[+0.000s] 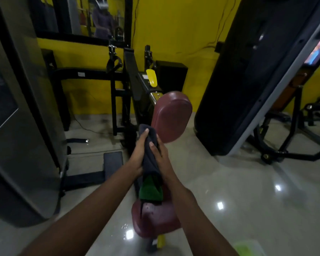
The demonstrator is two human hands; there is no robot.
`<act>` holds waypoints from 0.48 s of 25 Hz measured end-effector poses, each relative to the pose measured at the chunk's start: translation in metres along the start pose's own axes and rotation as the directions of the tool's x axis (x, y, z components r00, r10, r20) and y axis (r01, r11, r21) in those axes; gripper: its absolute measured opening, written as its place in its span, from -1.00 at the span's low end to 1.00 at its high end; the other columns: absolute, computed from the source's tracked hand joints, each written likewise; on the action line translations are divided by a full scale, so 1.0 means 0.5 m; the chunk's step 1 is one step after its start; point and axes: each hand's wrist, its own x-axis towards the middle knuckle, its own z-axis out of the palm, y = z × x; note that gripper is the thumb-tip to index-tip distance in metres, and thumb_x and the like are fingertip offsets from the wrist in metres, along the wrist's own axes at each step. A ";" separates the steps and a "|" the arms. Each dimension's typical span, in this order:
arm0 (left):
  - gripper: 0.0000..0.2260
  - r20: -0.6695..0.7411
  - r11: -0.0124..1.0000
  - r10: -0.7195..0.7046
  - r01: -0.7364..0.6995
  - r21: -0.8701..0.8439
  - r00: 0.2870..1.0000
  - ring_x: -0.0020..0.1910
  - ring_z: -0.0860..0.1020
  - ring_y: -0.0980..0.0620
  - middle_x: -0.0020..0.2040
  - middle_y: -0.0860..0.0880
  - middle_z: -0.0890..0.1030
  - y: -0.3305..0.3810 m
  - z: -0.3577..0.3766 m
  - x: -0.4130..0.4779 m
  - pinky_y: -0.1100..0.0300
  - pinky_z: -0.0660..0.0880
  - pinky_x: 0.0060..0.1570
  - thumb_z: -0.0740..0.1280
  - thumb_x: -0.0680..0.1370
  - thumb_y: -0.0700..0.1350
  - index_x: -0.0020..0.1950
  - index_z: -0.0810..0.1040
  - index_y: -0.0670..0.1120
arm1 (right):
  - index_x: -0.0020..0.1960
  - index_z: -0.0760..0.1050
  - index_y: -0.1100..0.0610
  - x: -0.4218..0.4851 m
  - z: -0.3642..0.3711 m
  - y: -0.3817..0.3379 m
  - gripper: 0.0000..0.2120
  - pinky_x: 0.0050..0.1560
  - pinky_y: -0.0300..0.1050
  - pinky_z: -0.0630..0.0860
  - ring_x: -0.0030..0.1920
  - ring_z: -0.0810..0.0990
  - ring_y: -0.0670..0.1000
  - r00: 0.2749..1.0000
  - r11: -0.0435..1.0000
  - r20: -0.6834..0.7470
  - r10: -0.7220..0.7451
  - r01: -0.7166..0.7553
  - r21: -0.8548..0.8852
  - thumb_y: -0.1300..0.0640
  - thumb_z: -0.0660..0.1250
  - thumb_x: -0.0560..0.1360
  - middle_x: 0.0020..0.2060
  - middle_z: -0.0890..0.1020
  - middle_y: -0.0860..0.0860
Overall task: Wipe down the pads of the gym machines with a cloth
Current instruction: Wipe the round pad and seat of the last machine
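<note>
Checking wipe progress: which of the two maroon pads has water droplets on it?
The lower seat pad, directly beneath the hanging cloth, shows droplets on its top. The upright back pad beyond the hands looks dry.

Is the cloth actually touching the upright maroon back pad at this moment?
Cannot tell. In the head view the dark cloth, held between the left hand and right hand, overlaps the back pad's lower left edge, but one view cannot separate contact from overlap.

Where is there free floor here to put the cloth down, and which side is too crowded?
Free: the shiny floor right of the maroon seat pad, bordered by the black machine. Crowded: the left, where the black frame, footplate and grey housing stand close. Both hands hold the cloth.
</note>
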 end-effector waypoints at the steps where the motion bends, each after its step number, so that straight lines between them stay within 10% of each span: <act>1: -0.63 0.030 0.999 -0.042 0.042 0.017 0.999 -0.41 0.63 0.10 -0.39 -0.04 0.67 -0.015 -0.007 -0.014 0.31 0.56 -0.40 0.14 0.59 0.12 -0.07 0.54 -0.15 | 0.40 0.30 0.01 -0.020 0.012 0.005 -0.40 0.29 -0.23 0.32 0.34 0.37 -0.01 0.997 0.997 -0.024 0.077 -0.076 0.021 -0.24 0.26 0.44 0.34 0.42 0.01; 5: -0.57 0.011 0.992 -0.125 0.124 0.032 0.992 -0.32 0.65 0.07 -0.32 -0.07 0.68 -0.091 -0.057 -0.026 0.28 0.59 -0.30 0.08 0.61 0.12 0.01 0.54 -0.21 | 0.37 0.36 0.11 -0.070 0.008 0.055 -0.61 -0.18 -0.58 0.32 0.11 0.47 -0.04 0.970 0.980 -0.154 0.190 -0.197 -0.033 0.23 0.23 0.54 0.09 0.51 -0.01; 9: -0.63 -0.149 0.980 -0.140 0.159 0.123 0.979 -0.30 0.60 0.23 -0.26 0.04 0.68 -0.169 -0.129 -0.015 0.40 0.49 -0.30 0.04 0.63 0.08 0.04 0.53 -0.13 | 0.34 0.38 0.06 -0.093 -0.011 0.177 -0.56 0.26 -0.09 0.40 0.26 0.46 0.05 0.986 0.938 -0.112 0.126 -0.155 -0.310 0.10 0.26 0.46 0.27 0.49 0.02; 12: -0.60 -0.414 0.940 -0.154 0.262 0.220 0.897 0.15 0.51 0.08 0.26 -0.05 0.55 -0.277 -0.219 0.015 0.22 0.37 0.19 0.07 0.62 0.13 0.30 0.44 -0.08 | 0.45 0.25 0.00 -0.096 -0.011 0.287 -0.46 0.33 0.05 0.31 0.37 0.31 0.22 0.991 0.748 -0.009 0.131 -0.105 -0.656 0.02 0.27 0.50 0.43 0.28 0.15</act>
